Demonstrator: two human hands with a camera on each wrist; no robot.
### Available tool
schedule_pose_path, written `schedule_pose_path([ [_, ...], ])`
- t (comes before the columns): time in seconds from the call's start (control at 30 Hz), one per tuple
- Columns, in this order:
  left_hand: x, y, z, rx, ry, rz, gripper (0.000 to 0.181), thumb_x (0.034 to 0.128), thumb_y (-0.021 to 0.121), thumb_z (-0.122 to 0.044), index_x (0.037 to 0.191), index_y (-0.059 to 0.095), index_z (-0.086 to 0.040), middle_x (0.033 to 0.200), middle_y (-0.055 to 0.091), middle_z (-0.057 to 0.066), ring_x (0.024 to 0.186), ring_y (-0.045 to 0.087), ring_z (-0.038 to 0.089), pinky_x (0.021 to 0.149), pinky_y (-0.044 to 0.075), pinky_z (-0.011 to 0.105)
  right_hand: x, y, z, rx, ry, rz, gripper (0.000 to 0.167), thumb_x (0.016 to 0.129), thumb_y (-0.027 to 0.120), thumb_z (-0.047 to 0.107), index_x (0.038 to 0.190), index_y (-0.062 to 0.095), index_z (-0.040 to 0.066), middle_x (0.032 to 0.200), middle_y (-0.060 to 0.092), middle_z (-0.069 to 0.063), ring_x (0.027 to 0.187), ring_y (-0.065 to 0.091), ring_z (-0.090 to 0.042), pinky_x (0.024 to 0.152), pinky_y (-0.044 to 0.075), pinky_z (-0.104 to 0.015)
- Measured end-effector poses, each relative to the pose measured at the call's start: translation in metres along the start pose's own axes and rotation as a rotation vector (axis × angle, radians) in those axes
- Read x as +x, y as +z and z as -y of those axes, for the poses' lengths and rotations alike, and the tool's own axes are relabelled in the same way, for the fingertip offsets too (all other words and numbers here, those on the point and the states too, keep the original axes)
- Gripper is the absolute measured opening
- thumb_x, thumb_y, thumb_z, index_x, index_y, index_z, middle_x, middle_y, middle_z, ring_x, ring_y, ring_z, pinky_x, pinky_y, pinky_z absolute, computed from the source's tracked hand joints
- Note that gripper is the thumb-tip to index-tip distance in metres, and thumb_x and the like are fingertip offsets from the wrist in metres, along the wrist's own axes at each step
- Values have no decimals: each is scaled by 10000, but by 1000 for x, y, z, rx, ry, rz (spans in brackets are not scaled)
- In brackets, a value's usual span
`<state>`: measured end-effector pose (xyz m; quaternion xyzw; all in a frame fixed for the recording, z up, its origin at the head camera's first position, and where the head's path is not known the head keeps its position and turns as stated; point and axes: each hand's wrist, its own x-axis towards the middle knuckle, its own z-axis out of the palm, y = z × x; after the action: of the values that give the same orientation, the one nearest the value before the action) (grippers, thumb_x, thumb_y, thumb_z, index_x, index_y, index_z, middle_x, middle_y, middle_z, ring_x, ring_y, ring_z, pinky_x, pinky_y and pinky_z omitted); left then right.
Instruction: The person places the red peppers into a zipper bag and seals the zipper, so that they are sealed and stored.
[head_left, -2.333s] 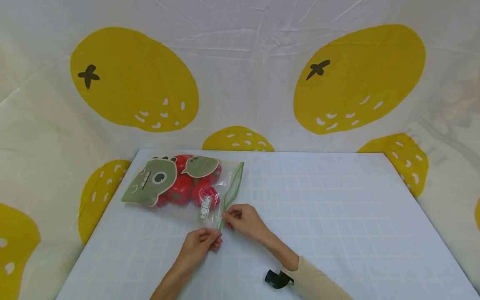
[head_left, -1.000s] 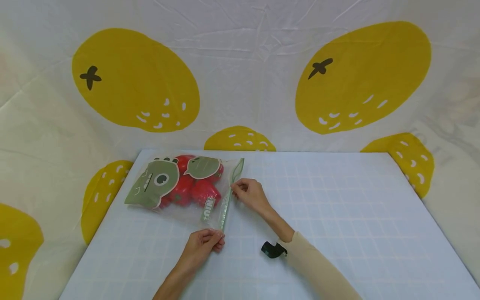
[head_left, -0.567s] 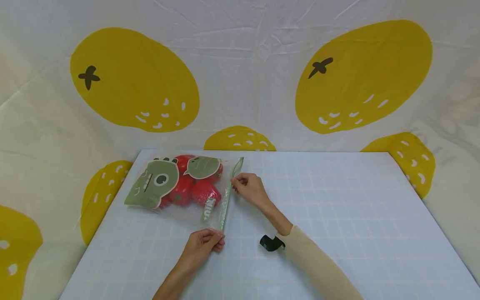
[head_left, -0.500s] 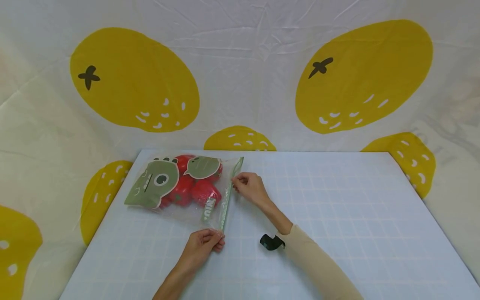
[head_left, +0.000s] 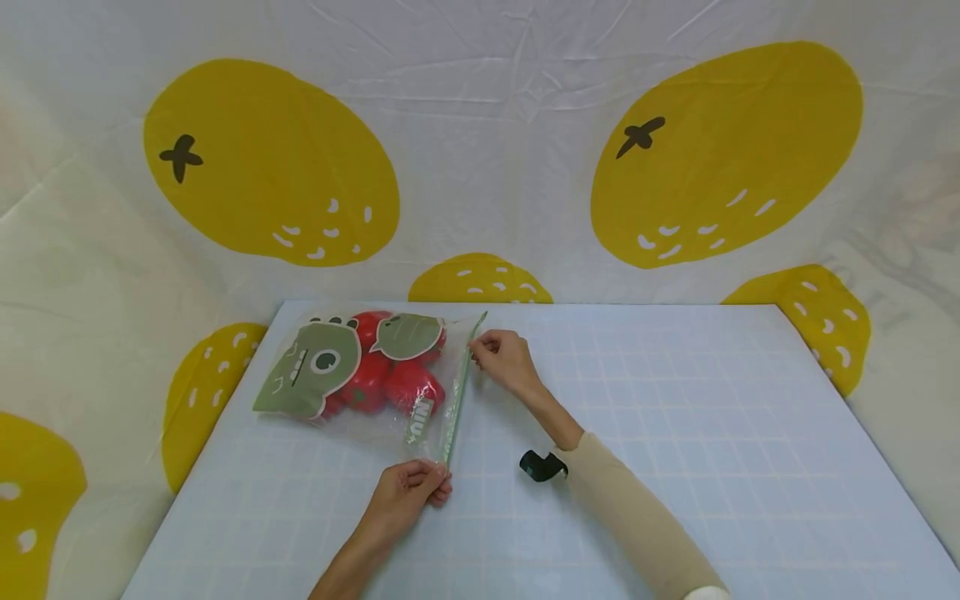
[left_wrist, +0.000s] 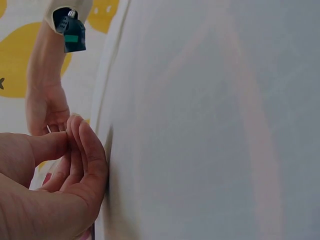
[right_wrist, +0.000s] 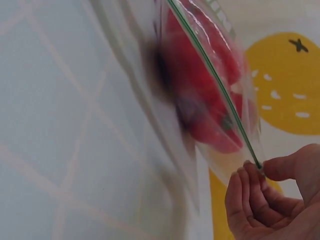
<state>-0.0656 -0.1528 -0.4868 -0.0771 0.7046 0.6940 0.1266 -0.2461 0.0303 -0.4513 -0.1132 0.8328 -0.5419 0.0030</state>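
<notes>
A clear zip bag with a green dinosaur print lies on the left part of the table, its green zip strip facing right. Several red tomatoes show through the plastic. My left hand pinches the near end of the strip between thumb and fingers. Farther up the same strip, close to its far end, my right hand pinches it. From the right wrist, the green strip runs straight down into my thumb and fingertips, with the red tomatoes behind it.
The table wears a pale blue checked cover. Behind it hangs a white cloth printed with yellow fruit. A black device sits at my right wrist, beside the beige sleeve.
My right hand has slid along the zip strip from near my left hand toward the far end. The gap in the strip has narrowed to a line. The left hand has barely moved.
</notes>
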Motion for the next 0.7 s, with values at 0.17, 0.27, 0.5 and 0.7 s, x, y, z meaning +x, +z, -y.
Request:
schedule_pose_path([
  [0.17, -1, 0, 1, -4, 11, 2, 245, 1007, 649, -88, 1030, 672, 155, 865, 726, 143, 732, 674, 117, 706, 599, 236, 8, -2, 1, -16, 4, -23, 166, 962, 695, 141, 901, 757, 0, 723, 715, -63, 617, 620, -102, 574, 472, -209],
  [0.27, -1, 0, 2, -4, 14, 4, 250, 1007, 651, -94, 1029, 673, 155, 863, 725, 145, 727, 672, 118, 706, 599, 236, 13, -3, -1, -21, 6, -25, 182, 973, 688, 153, 909, 755, -3, 734, 716, -70, 624, 623, -109, 579, 477, -209],
  [0.5, -1, 1, 3, 7, 23, 4, 241, 1003, 656, -88, 1020, 674, 151, 849, 721, 135, 722, 669, 119, 699, 597, 233, 27, -6, -3, -27, -19, -53, 201, 984, 679, 163, 934, 751, -18, 766, 726, -92, 647, 650, -140, 579, 492, -218],
  [0.7, 0, 0, 4, 11, 35, 8, 235, 1000, 656, -78, 1019, 676, 155, 849, 724, 149, 716, 674, 117, 696, 597, 230, 37, -10, -4, -39, -32, -70, 213, 990, 670, 171, 953, 751, -21, 769, 718, -95, 664, 644, -170, 580, 485, -226],
])
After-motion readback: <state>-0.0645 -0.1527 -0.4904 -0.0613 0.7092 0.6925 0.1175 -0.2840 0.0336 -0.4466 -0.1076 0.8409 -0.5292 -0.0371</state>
